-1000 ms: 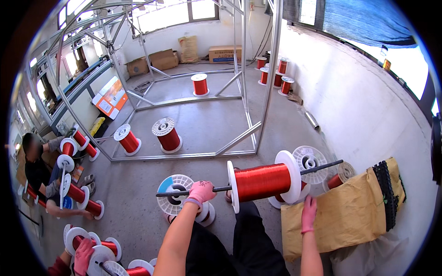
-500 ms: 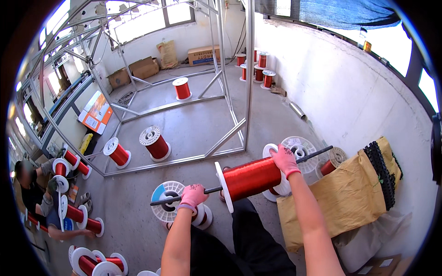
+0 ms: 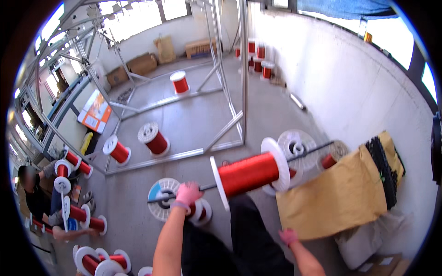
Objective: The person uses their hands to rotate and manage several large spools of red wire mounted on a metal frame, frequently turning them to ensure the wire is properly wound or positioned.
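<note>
A large spool of red wire (image 3: 248, 176) with white flanges is threaded on a dark rod (image 3: 309, 152), tilted up toward the right in front of my legs. My left hand (image 3: 188, 193), in a pink glove, is closed round the rod left of the spool. My right hand (image 3: 289, 236), also pink-gloved and slightly blurred, is lower down beside the yellow-brown wrapping (image 3: 327, 202); its fingers look apart, with nothing seen in them. Beneath the rod's left end stands a white-flanged spool (image 3: 158, 212); another white flange (image 3: 300, 136) shows by its right end. Whether the rod rests on them, I cannot tell.
A metal frame (image 3: 184, 153) stands ahead, with red spools (image 3: 154, 139) inside it. More spools (image 3: 267, 70) are grouped by the right wall. At left sits a co-worker (image 3: 34, 195) among spools (image 3: 79, 214). Several spools (image 3: 90, 262) lie at lower left.
My right hand has let go at the spool's right flange and dropped down toward me. The left hand still grips the rod, and the view has shifted slightly.
</note>
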{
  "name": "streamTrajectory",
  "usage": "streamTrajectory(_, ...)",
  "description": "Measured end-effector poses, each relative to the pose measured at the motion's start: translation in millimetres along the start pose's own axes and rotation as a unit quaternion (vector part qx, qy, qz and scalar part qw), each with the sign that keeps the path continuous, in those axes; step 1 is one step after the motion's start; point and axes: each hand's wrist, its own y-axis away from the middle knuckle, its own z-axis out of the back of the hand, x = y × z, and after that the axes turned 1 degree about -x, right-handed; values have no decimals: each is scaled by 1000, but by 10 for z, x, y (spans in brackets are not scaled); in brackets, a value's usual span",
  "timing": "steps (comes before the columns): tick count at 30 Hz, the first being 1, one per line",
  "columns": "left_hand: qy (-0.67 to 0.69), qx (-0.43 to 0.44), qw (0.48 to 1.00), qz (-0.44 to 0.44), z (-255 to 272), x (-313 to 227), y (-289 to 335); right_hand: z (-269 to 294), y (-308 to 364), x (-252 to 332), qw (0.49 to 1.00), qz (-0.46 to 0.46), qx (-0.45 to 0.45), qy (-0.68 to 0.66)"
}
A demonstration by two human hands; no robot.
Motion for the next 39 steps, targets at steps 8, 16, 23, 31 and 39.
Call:
streamTrajectory(8, 23, 4, 999, 27, 229, -204, 104, 375, 152, 255, 975, 36, -141, -167)
streamTrajectory(16, 23, 3, 1000, 17, 253, -231, 139, 230, 171, 180, 970, 41, -143, -190)
streamTrajectory(23, 22, -12, 1000, 8, 230, -204, 145, 1720, 488, 555, 794, 132, -400, -438)
streamTrajectory(31, 16, -7, 1000, 3, 268, -233, 144, 3618, 547, 1686, 852, 181, -381, -310)
streamTrajectory(39, 15, 0, 1000, 23, 215, -145, 193, 2378, 323, 1473, 724, 252, -550, -331)
